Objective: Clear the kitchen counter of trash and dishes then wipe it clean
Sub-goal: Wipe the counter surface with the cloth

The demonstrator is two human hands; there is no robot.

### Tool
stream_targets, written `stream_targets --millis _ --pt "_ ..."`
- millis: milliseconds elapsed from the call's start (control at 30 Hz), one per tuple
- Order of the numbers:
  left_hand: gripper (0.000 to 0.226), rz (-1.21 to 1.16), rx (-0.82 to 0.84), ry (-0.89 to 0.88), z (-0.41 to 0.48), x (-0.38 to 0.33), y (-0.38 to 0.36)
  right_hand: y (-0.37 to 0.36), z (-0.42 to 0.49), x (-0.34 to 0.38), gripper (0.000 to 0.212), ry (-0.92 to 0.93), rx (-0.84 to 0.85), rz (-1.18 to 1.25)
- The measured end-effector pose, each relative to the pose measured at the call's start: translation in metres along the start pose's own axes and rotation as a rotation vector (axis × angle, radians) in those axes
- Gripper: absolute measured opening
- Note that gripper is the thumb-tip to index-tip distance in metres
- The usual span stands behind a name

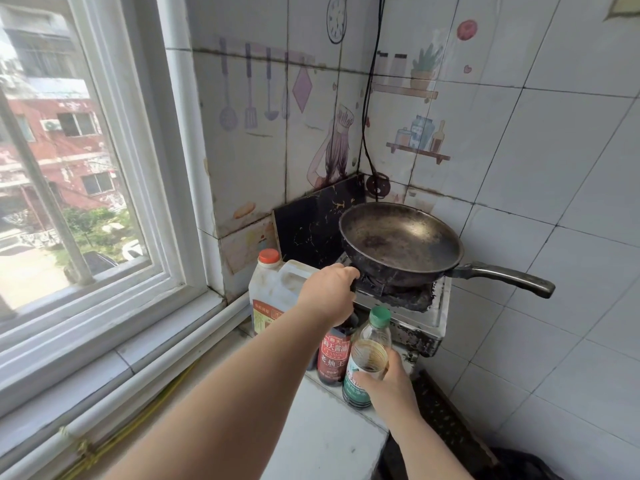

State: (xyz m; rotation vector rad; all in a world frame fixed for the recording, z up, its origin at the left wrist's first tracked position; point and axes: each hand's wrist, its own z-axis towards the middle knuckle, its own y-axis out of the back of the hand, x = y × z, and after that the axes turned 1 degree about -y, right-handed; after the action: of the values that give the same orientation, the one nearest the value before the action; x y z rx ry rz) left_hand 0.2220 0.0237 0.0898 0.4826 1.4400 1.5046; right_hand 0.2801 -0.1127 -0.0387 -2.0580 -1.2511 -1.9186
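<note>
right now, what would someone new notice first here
The blackened frying pan sits on the small stove in the tiled corner. In front of it, the left hand grips the top of a dark sauce bottle, and the right hand holds a green-capped bottle.

Dark soy bottle (334, 355), red label 海天酱油, CLASSIC beneath, 老抽王 lower (jug (273, 292) and green-capped bottle (369, 355) labels unreadable)
</note>
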Motion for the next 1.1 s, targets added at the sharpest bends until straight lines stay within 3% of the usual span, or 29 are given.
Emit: stream_targets --millis 367,500,633,767,833,967,1033,1100 --pt "0.029 -0.005 0.011 -0.012 0.0 0.002 -0.002 -0.003 0.006 -0.001 0.066 -0.016 0.011 0.02" --pt "0.033 -0.002 0.009 -0.013 -0.004 0.001 -0.005 -0.005 0.005 -0.003 0.078 -0.036 0.012 0.017" --pt "0.05 -0.081 -0.03 0.003 -0.011 0.005 -0.011 -0.006 0.003 -0.008 0.091 -0.068 0.011 0.003" --pt "0.047 -0.159 -0.166 0.013 -0.025 0.009 -0.012 -0.008 0.0 -0.013 0.094 -0.112 -0.017 0.004" --pt "0.044 -0.19 -0.25 0.047 -0.035 0.015 -0.014 -0.008 -0.004 -0.016 0.08 -0.157 -0.068 -0.003" --pt "0.044 -0.267 -0.329 0.249 -0.058 0.028 -0.022 -0.012 -0.02 -0.023 0.023 -0.2 -0.036 -0.114" --pt "0.045 -0.309 -0.317 0.37 -0.074 0.033 -0.027 -0.019 -0.028 -0.022 0.008 -0.163 0.038 -0.134" --pt "0.049 -0.357 -0.289 0.461 -0.092 0.037 -0.035 -0.028 -0.036 -0.018 0.009 -0.124 0.117 -0.076"
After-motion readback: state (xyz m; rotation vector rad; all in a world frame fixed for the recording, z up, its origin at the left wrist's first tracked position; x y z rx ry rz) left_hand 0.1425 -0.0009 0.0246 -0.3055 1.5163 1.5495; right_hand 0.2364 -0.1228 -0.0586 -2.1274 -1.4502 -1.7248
